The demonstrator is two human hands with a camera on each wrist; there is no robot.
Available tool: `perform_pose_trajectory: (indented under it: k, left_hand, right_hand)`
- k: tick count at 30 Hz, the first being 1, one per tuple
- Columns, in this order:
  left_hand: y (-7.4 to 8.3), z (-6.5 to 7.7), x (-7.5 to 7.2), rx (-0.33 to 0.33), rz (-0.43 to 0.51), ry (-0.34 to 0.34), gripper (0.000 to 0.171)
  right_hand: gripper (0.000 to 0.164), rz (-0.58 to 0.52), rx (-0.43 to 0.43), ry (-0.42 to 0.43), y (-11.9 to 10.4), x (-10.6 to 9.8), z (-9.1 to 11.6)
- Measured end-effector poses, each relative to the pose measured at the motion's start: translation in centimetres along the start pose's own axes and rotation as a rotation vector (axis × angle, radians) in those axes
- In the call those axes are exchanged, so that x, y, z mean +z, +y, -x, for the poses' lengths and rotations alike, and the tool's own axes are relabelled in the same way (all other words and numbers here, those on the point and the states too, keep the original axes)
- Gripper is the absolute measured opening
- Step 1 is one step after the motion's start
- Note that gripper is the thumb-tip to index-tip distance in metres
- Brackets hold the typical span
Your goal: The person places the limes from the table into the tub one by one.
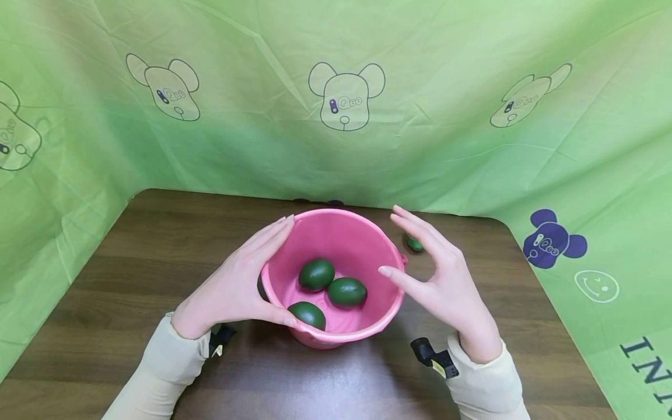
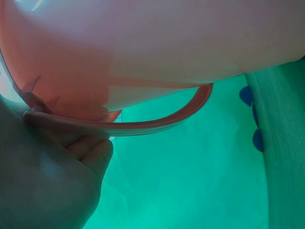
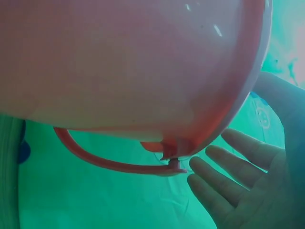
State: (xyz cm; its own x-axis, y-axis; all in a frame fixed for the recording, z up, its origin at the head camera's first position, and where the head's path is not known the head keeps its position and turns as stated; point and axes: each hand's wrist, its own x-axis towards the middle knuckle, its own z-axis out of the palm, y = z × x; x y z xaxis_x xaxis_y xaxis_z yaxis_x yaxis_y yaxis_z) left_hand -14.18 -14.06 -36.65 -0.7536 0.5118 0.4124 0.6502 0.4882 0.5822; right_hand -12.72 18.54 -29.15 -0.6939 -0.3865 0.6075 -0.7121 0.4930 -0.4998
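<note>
Pink bucket (image 1: 341,233) — left hand (image 1: 236,286) alongside

Head view: high, facing forward and down over the table (image 1: 131,256), moderately near. Wrist views: low, very close, facing the bucket (image 2: 167,43) wall from opposite sides; all share the bucket.

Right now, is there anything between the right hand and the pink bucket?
No. In the head view only bare air and brown table show between the right hand and the pink bucket. The right wrist view shows its fingers apart from the bucket too.
</note>
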Motion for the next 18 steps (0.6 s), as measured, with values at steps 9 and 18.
perform_pose_trajectory:
  k: [9,18]
  left_hand:
    - [0.0,0.0,0.0,0.009,0.007,0.002,0.137]
    - [-0.1,0.0,-0.1,0.003,0.004,-0.001,0.137]
  right_hand:
    - [0.082,0.024,0.041,-0.008,3.4,-0.1,1.0]
    - [0.080,0.059,0.095,0.006,5.1,-0.5,1.3]
